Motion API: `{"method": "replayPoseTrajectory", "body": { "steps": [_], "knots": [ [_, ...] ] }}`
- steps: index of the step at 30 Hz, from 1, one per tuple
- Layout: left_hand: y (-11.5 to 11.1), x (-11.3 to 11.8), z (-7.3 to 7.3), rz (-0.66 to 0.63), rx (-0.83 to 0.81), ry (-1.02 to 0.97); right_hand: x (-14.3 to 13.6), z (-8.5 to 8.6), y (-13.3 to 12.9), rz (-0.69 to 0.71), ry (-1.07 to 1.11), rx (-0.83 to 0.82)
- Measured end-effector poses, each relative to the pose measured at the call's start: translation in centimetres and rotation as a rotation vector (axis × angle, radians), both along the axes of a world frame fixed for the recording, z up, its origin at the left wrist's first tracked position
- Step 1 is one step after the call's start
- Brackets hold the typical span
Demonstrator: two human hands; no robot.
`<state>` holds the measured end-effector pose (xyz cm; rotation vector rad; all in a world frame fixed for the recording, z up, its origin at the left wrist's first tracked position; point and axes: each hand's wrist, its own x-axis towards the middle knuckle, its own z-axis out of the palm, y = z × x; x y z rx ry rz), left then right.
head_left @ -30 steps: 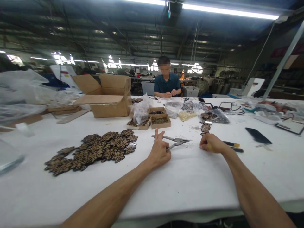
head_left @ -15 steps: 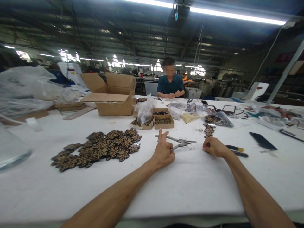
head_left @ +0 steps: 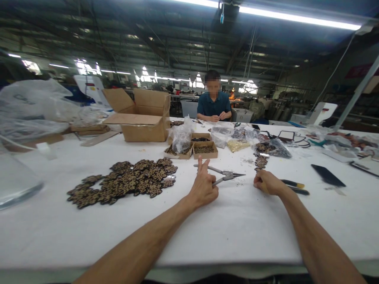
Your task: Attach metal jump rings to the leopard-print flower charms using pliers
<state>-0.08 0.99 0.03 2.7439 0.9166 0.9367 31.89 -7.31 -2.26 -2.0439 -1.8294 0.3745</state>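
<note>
My left hand (head_left: 204, 184) is closed on a pair of needle-nose pliers (head_left: 228, 175), with the handles spread and the pointed jaws aimed right. Tiny metal bits (head_left: 240, 183) are scattered by the jaw tips. My right hand (head_left: 266, 183) is pinched at the near end of a short row of leopard-print pieces (head_left: 261, 161); what sits between its fingertips is too small or hidden to make out. Just right of that hand lie pliers with black and yellow handles (head_left: 293, 184), partly covered by the wrist. A large heap of leopard-print pieces (head_left: 130, 182) spreads on the left.
Behind the hands stand small cardboard trays (head_left: 205, 155) of little parts and a large open carton (head_left: 145, 132). Plastic bags (head_left: 280, 148) lie further back. A black phone (head_left: 328, 175) rests at right on the white table (head_left: 237, 240). Across it sits a person (head_left: 213, 104).
The view has shifted slightly. Both hands keep nearly the same place and grip; the pliers' handles are still spread.
</note>
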Motion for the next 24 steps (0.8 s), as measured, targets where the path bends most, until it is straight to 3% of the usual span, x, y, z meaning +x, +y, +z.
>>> {"method": "replayPoseTrajectory", "body": {
  "steps": [9,16,24],
  "knots": [
    [-0.3,-0.2,0.0,-0.001,0.005,0.009,-0.5,0.3,-0.4,0.061,0.016,0.053],
    [-0.1,-0.2,-0.1,-0.005,-0.028,0.017,-2.1,0.8,0.4,0.112,0.626,0.324],
    [-0.1,-0.1,-0.2,-0.01,-0.033,0.015,-3.5,1.4,0.0,0.145,0.753,0.313]
  ]
}}
